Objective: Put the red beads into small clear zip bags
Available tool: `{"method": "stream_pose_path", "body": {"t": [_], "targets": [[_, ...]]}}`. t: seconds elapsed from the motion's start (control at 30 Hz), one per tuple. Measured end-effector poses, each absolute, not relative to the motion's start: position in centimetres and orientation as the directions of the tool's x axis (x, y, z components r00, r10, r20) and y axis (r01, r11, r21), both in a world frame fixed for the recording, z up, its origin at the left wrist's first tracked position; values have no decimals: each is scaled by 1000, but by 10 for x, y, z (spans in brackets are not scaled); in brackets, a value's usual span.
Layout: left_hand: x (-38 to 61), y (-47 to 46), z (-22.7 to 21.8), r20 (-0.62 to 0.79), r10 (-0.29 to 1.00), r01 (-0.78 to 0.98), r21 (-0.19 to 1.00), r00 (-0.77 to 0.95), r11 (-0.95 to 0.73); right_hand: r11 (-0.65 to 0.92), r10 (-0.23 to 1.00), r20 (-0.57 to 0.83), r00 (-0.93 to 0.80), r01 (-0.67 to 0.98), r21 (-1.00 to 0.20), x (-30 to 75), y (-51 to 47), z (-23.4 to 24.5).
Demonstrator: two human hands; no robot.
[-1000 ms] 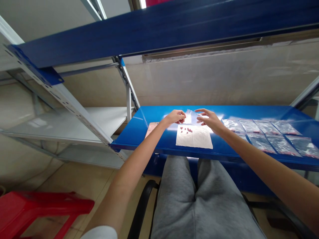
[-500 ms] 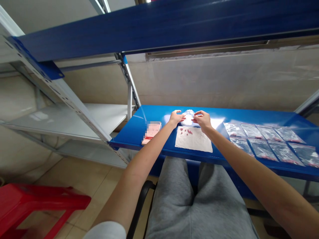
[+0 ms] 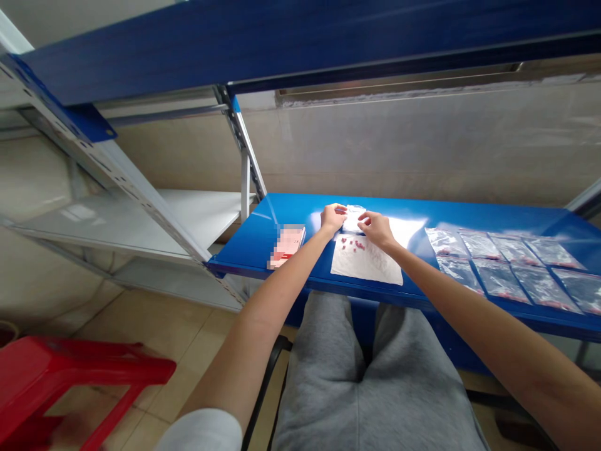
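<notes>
**Steel shelving rack** (image 3: pixel 244 181), white uprights and blue beams, set against a plaster wall (image 3: pixel 399 150). Its blue metal shelf (image 3: pixel 248 241) carries all the small items and sits at lap height, apparently so that a seated person in grey sweatpants (image 3: pixel 361 382) can reach along it. A black chair arm (image 3: pixel 261 388) shows beside the sweatpants. A red plastic stool (image 3: pixel 70 369) stands on the tiled floor (image 3: pixel 188 338), off to the left.

**On the shelf, right:** clear plastic bags (image 3: pixel 502 269) lie flat in two rows, side by side. This layout seems to keep them separate and easy to see. Red bits show along their lower edges.

**On the shelf, left:** a pink-and-white object (image 3: pixel 286 246), pixelated and not identifiable, lies near the front edge.

**On the shelf, centre:** a white paper sheet (image 3: pixel 375 266) lies directly below the hands, with small red pieces (image 3: pixel 352 243) grouped on its far left part. The pale paper likely makes them easier to see.

**In hand:** a small clear plastic bag (image 3: pixel 353 218) sits just beyond the paper's far edge, between both hands. The left hand (image 3: pixel 332 218) and right hand (image 3: pixel 374 228) each appear to pinch one side of it, fingers pressed together. The fingers partly hide the bag.
</notes>
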State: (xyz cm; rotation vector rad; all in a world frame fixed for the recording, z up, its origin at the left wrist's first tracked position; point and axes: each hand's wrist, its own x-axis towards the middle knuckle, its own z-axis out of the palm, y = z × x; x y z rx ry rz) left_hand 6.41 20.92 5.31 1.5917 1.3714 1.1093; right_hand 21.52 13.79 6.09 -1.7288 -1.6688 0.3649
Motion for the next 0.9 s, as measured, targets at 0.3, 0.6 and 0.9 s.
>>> {"method": "stream_pose_path", "body": {"t": [0.3,0.6,0.9], "targets": [[59,197,65,145,987,505,848,73,-162,40,950,288,121,867,-497,214,132,57],[63,132,95,348,929,490,792,128,-364,17,893,383,235,835,-550,291,59,93],[142,44,92,351,696,365,657,626,-660,-196,914,307,264,952,-237,383,-26,67]]}}
